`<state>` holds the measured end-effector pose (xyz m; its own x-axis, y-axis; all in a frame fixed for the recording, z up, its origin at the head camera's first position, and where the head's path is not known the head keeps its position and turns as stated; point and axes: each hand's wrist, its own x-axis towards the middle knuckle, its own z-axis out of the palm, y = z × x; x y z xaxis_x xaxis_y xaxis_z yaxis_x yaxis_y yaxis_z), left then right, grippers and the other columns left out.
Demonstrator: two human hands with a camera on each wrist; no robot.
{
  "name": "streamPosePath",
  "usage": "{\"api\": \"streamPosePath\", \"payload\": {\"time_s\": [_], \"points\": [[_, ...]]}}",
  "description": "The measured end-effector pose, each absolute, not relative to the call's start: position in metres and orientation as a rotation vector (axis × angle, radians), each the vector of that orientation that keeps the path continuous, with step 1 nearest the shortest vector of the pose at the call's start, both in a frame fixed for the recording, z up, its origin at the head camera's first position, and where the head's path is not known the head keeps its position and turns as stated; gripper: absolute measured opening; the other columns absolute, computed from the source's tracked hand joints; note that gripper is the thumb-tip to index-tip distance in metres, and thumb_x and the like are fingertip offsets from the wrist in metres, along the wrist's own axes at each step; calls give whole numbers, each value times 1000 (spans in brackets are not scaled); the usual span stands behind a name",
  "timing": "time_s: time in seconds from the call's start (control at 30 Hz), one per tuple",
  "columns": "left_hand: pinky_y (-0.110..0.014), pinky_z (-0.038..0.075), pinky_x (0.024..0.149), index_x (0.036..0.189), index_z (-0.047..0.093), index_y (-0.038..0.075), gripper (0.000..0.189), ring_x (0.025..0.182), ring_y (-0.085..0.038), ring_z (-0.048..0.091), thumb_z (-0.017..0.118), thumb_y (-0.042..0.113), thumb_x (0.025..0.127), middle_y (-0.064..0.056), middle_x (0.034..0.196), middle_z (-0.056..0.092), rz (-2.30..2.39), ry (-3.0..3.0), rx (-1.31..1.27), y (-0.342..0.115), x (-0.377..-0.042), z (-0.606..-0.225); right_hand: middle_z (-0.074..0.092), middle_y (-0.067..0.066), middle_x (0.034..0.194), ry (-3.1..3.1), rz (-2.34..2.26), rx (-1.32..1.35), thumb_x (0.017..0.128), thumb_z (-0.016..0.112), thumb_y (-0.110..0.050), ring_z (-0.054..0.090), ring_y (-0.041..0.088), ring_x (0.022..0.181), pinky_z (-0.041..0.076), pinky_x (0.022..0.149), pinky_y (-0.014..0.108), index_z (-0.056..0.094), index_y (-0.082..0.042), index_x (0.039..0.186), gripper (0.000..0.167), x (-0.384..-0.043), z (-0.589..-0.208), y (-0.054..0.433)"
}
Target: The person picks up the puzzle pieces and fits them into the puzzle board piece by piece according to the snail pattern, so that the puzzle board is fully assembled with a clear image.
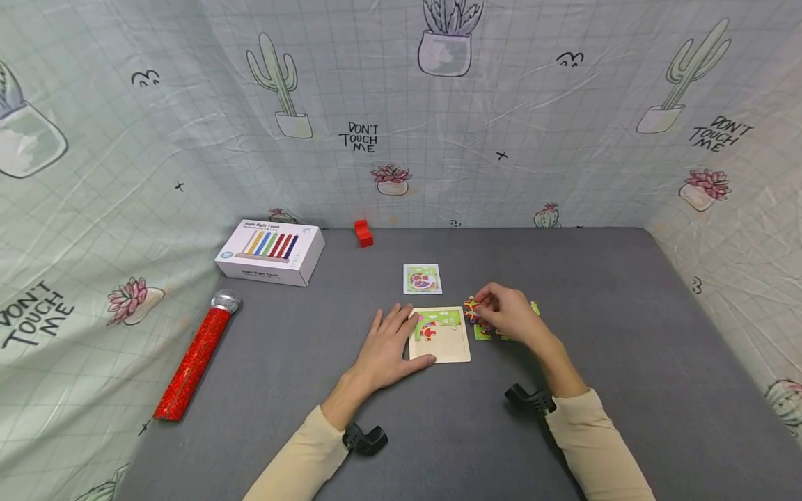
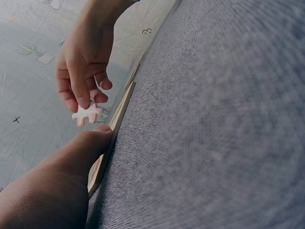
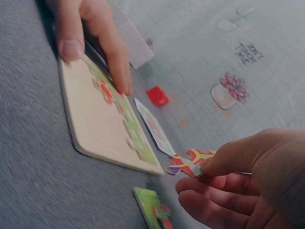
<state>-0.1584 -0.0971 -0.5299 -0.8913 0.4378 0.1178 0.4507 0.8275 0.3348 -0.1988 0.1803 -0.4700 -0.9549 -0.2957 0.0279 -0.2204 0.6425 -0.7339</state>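
A wooden jigsaw tray (image 1: 450, 350) lies on the table, with green and red pieces fitted along its far and left sides and bare wood elsewhere. My left hand (image 1: 383, 351) rests on the tray's left side, fingers spread and fairly straight, the thumb (image 3: 71, 49) on its near edge. Just right of the tray, my right hand (image 1: 512, 314) pinches a red, yellow and purple jigsaw piece (image 3: 189, 164) between thumb and fingers, held above the table. Under and beside that hand lie several loose jigsaw pieces (image 1: 482, 332), partly hidden by it.
A small picture card (image 1: 422, 280) lies beyond the tray. Farther back are a red block (image 1: 363, 234) and a white box (image 1: 271, 252) with coloured rods printed on it. A red glittery microphone (image 1: 195, 362) lies at the left. Printed cloth hangs behind the table.
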Motion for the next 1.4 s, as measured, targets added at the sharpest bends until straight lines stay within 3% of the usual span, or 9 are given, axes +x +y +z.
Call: {"api": "streamPosePath", "payload": {"time_s": [0.23,1.07,1.4], "points": [[-56,14,126,154,41,13,90,155,-27,24,57,71,87,-7,163,34,-551,-2975,-716,-97,-159,-529,69,7,85,2799,-1187,-513,92,66,-9,60,11,69,49,58,23,68,-4,104,13,-195,-470,166],[-56,14,126,153,43,13,90,154,-28,26,57,71,87,-7,162,36,-555,-2951,-714,-96,-158,-529,68,5,82,2714,-1197,-587,93,67,-9,61,8,65,51,58,22,67,-3,105,12,-191,-486,143],[-57,14,126,153,43,13,90,154,-28,26,57,72,87,-8,162,37,-542,-2947,-712,-96,-159,-531,68,1,81,2788,-1128,-645,93,67,-11,56,6,69,47,62,20,70,-5,102,12,-192,-495,140]]}}
